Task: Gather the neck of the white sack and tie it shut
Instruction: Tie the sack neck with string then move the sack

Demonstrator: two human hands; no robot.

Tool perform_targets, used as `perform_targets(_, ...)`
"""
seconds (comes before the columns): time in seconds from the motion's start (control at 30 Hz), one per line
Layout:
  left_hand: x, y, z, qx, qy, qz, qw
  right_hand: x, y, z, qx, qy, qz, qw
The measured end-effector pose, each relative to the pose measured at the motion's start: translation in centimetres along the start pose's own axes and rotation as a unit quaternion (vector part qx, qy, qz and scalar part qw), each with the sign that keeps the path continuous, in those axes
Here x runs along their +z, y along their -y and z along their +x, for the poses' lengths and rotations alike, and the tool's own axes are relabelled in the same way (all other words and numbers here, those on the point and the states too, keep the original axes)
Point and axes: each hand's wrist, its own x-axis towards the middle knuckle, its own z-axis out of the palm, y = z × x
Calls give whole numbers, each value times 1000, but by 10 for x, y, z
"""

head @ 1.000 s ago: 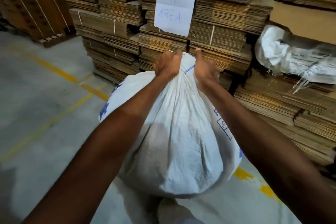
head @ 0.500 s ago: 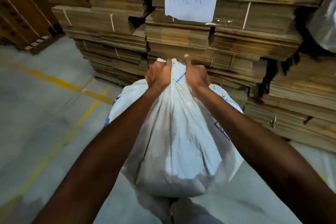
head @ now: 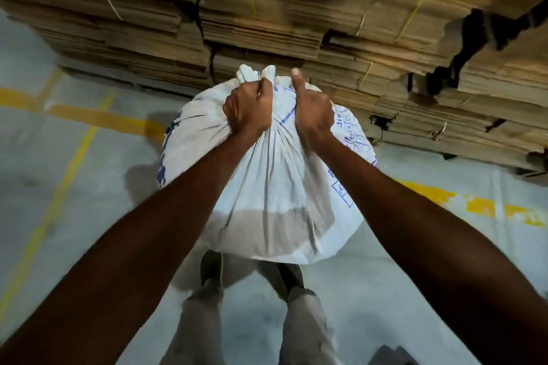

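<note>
A bulging white woven plastic sack [head: 275, 187] with blue printed lettering stands on the pale grey concrete floor [head: 59, 216], right in front of the person's two feet [head: 252, 271]. Its long axis runs up from the floor and leans away from the person, so the gathered neck [head: 267, 83] points up and forward toward the stacked bundles of flattened brown cardboard [head: 326, 9] behind it.

The left hand [head: 247, 107] is closed into a tight fist around the neck, fingers curled fully over the bunched fabric; two short white tufts of the sack mouth stick out just above its knuckles. Pleats of cloth fan out from under this fist down over the sack's body.

The right hand [head: 312, 111] sits just beside the left, on the right flank of the neck, with a narrow strip of twisted fabric between the two hands. Its thumb stands straight up, clear of the cloth, while its fingers wrap round the far side of the neck; how tightly they close there cannot be told, as the back of the hand hides them.

Blue print shows on the sack's right shoulder, below the right fingers, and along its left edge below the left fist. Yellow painted floor lines [head: 98, 118] pass behind the sack on both sides.
</note>
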Motion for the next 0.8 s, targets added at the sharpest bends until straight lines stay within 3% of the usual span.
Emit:
perform_targets(0.23,133,157,56,13,-24,10,1000,158,-104,87,-14,-23,10,1000)
perform_targets(0.37,212,231,76,6,6,46,999,231,-174,137,-42,-14,-21,999)
perform_targets(0.53,273,295,57,-16,70,71,995,276,-252,156,-17,-27,-43,999)
perform_targets(0.7,257,319,43,172,96,14,980,260,-266,140,-205,-43,-201,957)
perform_targets(0.8,233,318,44,228,116,6,967,238,-256,128,-218,5,-234,947)
